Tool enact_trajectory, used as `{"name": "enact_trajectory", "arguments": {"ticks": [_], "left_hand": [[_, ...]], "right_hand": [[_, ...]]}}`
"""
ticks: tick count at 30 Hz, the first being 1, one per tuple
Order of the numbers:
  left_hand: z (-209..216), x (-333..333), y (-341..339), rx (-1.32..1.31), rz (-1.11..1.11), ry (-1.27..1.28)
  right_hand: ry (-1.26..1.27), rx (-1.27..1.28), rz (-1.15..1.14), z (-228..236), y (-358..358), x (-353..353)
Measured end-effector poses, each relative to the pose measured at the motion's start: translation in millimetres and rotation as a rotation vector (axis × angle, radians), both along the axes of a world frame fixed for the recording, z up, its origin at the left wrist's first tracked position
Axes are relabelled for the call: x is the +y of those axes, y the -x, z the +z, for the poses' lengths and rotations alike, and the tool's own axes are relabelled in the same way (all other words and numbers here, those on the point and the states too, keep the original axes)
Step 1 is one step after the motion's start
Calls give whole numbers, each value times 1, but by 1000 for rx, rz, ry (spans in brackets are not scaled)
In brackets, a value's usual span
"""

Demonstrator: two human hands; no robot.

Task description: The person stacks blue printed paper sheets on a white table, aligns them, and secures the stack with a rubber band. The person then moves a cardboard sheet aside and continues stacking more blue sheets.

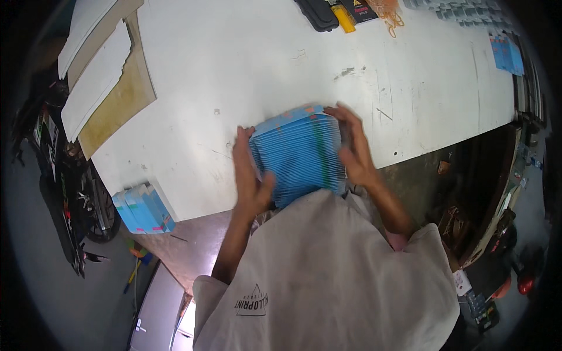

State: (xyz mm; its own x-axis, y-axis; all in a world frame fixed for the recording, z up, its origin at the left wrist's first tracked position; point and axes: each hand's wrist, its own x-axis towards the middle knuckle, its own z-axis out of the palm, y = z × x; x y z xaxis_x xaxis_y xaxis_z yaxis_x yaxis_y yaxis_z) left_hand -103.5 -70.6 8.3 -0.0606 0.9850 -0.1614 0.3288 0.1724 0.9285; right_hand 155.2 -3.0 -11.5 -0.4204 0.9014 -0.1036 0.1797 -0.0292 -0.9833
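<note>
A thick stack of thin blue folded pieces [295, 155], perhaps flat cartons or leaflets, stands between my two hands at the table's near edge, close against my shirt. Its many edges show as fine parallel lines, with a green stripe toward the right side. My left hand [250, 178] presses along the left side, its thumb toward the near part. My right hand [355, 149] grips the right side, fingers reaching the far corner and thumb over the edge. The right hand is slightly blurred.
A white worn table [193, 76] spreads ahead. Smaller blue stacks lie at its left corner [143, 209] and far right [506, 54]. Torn board sheets [111, 88] are at left. A black case [318, 14], yellow lighter [343, 19] and rubber bands [389, 13] sit at the far edge.
</note>
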Motion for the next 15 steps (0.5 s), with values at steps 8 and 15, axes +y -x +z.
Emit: {"name": "enact_trajectory", "arguments": {"ticks": [8,15], "left_hand": [[-27,68,11,-14,61,-32],[-9,-6,8,-539,185,482]], "right_hand": [[-88,-156,2,5,17,45],[114,-86,340,43,-48,-16]]}}
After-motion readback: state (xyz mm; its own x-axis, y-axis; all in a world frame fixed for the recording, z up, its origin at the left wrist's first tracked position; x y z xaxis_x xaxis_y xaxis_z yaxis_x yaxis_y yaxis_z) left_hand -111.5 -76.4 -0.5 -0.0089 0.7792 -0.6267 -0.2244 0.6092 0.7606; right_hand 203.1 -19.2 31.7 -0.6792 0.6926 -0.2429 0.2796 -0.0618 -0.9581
